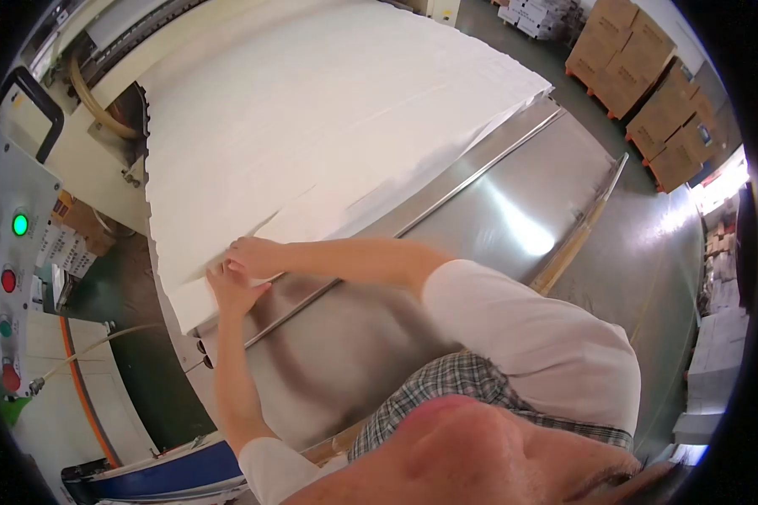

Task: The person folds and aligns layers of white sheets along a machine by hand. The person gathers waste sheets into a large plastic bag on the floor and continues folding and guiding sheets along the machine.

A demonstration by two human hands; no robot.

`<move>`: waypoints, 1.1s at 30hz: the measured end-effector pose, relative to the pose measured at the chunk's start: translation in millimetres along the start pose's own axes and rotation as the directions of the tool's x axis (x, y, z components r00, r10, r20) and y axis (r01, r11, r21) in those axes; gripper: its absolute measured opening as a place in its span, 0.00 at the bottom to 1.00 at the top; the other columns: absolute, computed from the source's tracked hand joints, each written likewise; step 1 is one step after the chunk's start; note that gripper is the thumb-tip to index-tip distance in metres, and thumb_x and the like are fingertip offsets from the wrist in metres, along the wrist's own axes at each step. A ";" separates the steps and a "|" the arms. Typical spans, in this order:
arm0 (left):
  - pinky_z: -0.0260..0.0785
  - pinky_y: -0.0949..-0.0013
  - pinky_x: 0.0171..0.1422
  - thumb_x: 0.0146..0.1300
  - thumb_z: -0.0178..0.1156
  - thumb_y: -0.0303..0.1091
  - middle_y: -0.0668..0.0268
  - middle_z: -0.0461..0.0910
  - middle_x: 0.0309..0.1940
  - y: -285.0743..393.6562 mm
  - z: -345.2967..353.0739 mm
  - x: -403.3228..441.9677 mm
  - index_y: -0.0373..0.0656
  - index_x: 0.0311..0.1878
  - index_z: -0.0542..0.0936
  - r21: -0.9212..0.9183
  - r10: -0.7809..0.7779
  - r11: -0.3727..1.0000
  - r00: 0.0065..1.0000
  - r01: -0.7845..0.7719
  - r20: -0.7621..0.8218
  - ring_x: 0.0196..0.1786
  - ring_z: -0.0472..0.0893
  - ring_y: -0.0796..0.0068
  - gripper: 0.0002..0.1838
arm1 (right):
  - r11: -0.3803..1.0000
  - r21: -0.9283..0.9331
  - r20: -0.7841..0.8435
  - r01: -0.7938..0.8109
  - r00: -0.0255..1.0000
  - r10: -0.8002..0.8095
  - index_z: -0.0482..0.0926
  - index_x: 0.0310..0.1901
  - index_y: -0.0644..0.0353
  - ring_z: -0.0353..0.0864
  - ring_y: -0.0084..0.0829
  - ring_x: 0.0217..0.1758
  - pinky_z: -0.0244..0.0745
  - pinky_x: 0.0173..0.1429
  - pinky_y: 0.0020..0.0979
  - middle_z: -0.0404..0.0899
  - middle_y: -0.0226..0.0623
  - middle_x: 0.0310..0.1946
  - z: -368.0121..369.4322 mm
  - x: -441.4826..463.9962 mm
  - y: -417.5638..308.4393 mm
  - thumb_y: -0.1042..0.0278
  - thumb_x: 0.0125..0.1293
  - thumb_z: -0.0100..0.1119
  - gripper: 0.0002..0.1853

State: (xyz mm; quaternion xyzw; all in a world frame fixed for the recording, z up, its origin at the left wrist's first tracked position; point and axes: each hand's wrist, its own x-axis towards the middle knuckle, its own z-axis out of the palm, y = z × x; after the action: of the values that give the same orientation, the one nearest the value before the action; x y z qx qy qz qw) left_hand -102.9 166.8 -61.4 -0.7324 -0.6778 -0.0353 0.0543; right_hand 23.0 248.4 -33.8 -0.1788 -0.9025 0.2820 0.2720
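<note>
A wide stack or layer of white sheet material covers the machine bed, its near edge ragged and slightly rippled. At its near left corner, my left hand rests against the sheet with its thumb held apart from the fingers. My right hand is just beyond it, fingers curled and pinching at the sheet's edge; the fingertips are partly hidden. The two hands touch or overlap. A raised crease runs through the sheet from my right hand. Under my forearms lies a shiny metal table with a long metal bar.
A control panel with a lit green button and red buttons stands at left. The machine frame rises beside the bed. Stacked cartons stand on pallets at the upper right. A wooden edge strip borders the table.
</note>
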 end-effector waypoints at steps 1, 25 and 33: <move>0.43 0.45 0.64 0.34 0.65 0.59 0.56 0.65 0.56 5.4 -9.0 -0.6 0.39 0.58 0.63 0.056 0.007 0.998 0.999 -0.009 0.037 0.59 0.62 0.60 0.48 | 0.987 -0.152 0.131 -0.042 0.989 0.062 0.76 0.38 0.58 0.73 0.43 0.45 0.66 0.51 0.39 0.76 0.42 0.38 4.6 11.1 3.1 0.59 0.60 0.45 0.14; 0.49 0.34 0.59 0.21 0.77 0.41 0.62 0.50 0.66 64.9 -30.7 70.1 0.53 0.66 0.44 0.478 -0.699 0.714 0.571 0.512 0.431 0.67 0.51 0.56 0.65 | 0.537 -0.728 0.123 -0.426 0.690 0.713 0.73 0.50 0.40 0.68 0.32 0.55 0.58 0.55 0.47 0.74 0.29 0.48 -427.4 -279.3 294.9 0.34 0.55 0.42 0.27; 0.55 0.37 0.58 0.24 0.76 0.36 0.70 0.48 0.67 87.3 -42.6 86.6 0.56 0.65 0.47 0.497 -0.763 0.646 0.471 0.579 0.443 0.67 0.50 0.55 0.62 | 0.557 -0.781 0.415 -0.283 0.431 0.801 0.62 0.59 0.41 0.59 0.41 0.62 0.55 0.61 0.51 0.63 0.33 0.58 -585.3 -348.3 368.9 0.41 0.26 0.71 0.51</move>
State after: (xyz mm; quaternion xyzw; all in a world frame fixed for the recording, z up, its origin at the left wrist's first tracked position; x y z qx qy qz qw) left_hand -8.1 240.4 -11.1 -0.3550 -0.8866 0.2833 -0.0872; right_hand 706.4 610.2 12.2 -0.4248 -0.8454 0.0998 -0.3080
